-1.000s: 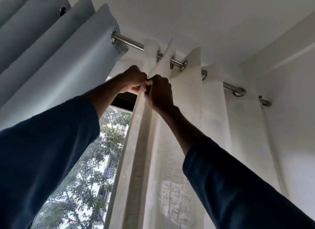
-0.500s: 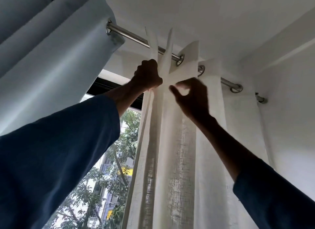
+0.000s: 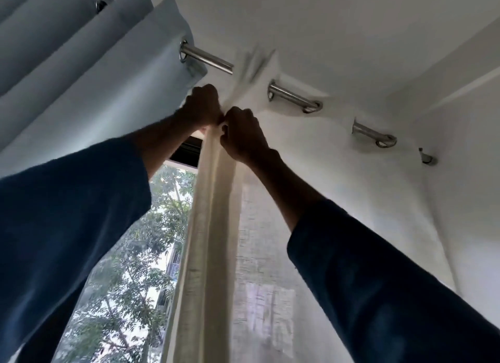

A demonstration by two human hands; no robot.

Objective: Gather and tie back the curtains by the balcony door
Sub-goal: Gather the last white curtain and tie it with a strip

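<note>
A sheer white curtain hangs from a steel rod by metal eyelets. Its left edge falls as a folded cream strip. Both my arms reach up to the top of that edge. My left hand grips the fabric just under the rod. My right hand pinches the same edge right beside it, knuckles touching the left hand. The fabric above the hands is blurred. A pale blue curtain hangs in pleats on the rod's left part.
Glass of the balcony door shows trees and a building outside, between the two curtains. A dark door frame top sits behind my left wrist. The white ceiling is close above, and a rod bracket is fixed to the wall at right.
My right hand, open beside the curtain half a second ago, has closed on the white curtain's edge next to my left hand. The white curtain's folds have spread along the rod to the right.
</note>
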